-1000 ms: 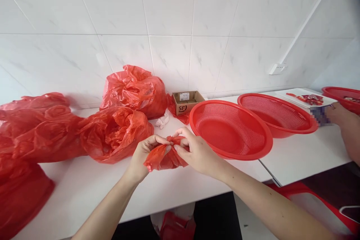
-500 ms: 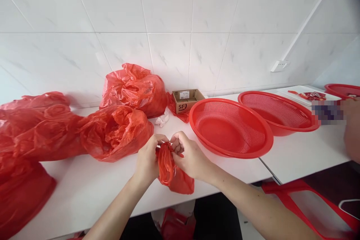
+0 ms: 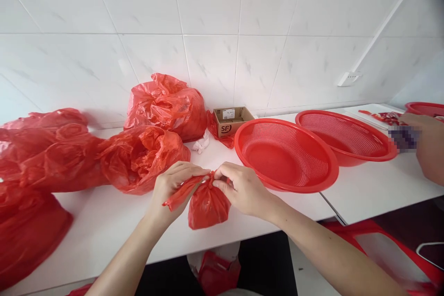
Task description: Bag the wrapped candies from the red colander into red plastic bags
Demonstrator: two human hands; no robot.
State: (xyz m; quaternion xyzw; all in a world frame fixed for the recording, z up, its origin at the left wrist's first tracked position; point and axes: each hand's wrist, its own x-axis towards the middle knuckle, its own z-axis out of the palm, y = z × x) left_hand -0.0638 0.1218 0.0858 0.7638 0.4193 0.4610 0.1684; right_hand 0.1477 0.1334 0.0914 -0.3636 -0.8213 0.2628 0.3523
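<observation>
A small red plastic bag (image 3: 207,206) hangs just above the white counter (image 3: 104,226), its neck gathered at the top. My left hand (image 3: 169,187) pinches one strip of the bag's neck on the left side. My right hand (image 3: 239,188) pinches the neck from the right. Both hands are closed on the plastic, close together. What the bag holds is hidden.
Several bulging red bags (image 3: 142,157) lie on the counter's left and back. A small cardboard box (image 3: 229,120) stands by the tiled wall. Two red perforated baskets (image 3: 284,155) (image 3: 347,136) sit to the right. Another person's arm (image 3: 428,148) reaches in at the far right.
The small bag went from bunched between my hands to hanging with a gathered neck. My hands have pulled slightly apart, each drawing a strip of plastic sideways.
</observation>
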